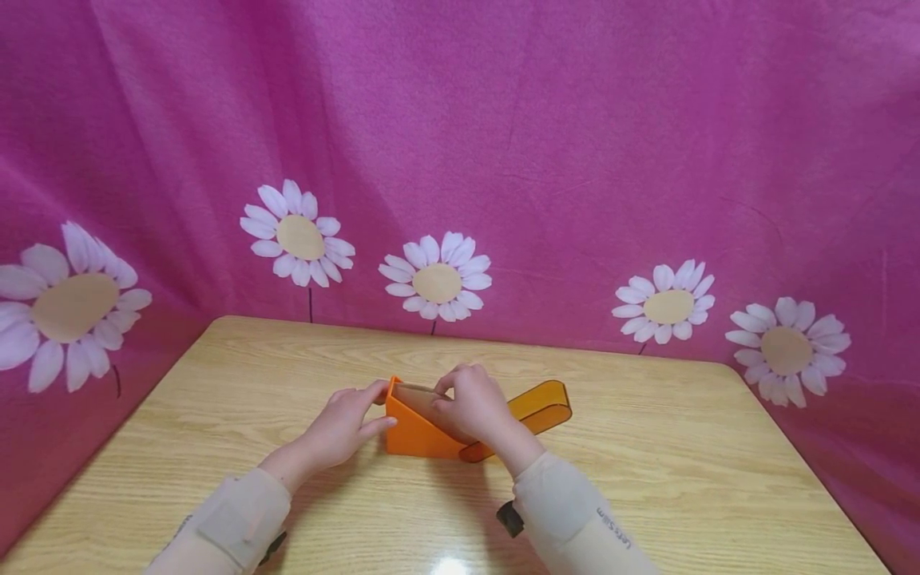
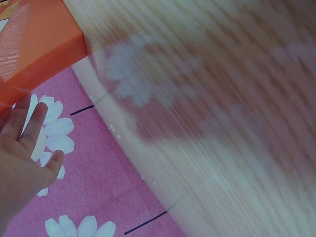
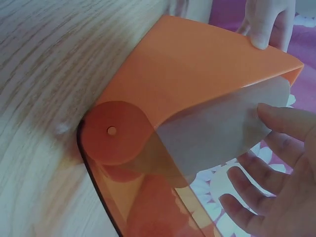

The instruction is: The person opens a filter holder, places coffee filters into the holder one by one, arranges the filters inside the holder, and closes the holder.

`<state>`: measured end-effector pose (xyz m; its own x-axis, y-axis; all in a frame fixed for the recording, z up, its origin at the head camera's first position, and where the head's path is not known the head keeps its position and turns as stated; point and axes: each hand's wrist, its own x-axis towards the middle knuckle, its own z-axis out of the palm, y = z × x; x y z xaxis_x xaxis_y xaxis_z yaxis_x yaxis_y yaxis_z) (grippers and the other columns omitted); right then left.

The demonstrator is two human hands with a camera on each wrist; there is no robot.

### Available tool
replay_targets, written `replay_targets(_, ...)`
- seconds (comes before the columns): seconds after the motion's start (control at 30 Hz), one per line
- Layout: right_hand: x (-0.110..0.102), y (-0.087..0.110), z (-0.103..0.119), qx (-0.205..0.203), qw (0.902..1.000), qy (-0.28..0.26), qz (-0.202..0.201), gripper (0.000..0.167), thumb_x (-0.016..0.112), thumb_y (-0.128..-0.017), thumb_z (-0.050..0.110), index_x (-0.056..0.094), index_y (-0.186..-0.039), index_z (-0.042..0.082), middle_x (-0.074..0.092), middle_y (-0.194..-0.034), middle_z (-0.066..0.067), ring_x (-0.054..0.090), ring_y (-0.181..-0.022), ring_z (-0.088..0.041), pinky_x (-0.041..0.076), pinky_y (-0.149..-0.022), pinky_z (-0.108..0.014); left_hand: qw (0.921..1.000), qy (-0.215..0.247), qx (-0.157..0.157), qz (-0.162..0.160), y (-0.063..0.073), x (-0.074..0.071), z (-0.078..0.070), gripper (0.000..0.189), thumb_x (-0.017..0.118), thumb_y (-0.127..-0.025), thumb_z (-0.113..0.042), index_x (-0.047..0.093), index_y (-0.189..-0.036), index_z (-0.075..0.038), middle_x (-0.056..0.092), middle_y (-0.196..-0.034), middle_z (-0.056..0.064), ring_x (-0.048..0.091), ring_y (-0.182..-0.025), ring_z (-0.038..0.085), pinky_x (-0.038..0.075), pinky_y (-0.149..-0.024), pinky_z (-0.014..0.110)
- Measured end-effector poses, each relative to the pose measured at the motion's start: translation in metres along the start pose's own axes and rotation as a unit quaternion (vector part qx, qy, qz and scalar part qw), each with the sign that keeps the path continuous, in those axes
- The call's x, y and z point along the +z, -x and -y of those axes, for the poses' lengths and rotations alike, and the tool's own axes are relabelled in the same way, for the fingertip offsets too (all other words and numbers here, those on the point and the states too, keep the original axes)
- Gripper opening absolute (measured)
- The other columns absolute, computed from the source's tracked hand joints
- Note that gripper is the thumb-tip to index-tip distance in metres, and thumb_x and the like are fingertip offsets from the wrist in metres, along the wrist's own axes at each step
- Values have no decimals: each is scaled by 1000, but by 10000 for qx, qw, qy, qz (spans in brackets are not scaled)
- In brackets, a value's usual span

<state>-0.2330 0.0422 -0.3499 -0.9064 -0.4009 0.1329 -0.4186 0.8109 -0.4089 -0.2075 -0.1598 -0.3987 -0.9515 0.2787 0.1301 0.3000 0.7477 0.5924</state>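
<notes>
An orange box [image 1: 419, 434] with a sloped open top stands on the table, its see-through amber lid [image 1: 544, 409] swung down to the right on a round hinge. Inside it, a flat grey-brown sheet [image 3: 212, 131] sticks up above the slanted rim. My right hand [image 1: 477, 403] pinches the sheet's upper edge between thumb and fingers, the other fingers loosely bent. At the box's tall left end, my left hand [image 1: 336, 429] holds it, thumb at the near side and fingers behind. The left wrist view shows that hand's fingers only partly, against the orange wall.
The light wood-grain table [image 1: 345, 511] stretches around the box on all sides. Behind and to the left hangs a magenta cloth [image 1: 546, 160] printed with white daisies, meeting the table's far edge.
</notes>
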Motion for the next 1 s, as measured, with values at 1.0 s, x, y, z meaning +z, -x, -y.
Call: replay_targets(1.0,-104,36,-87,-267,9903,-324,1326,60,74,-78,25,50,-126,-1,55,-126,-19,53,-113,-37,42,-97,-51,10000,-48,-73,19,1,0,-3,46,62,-89,-31,49,-130,-13,61,-122,5,50,-116,28,34,-103,53)
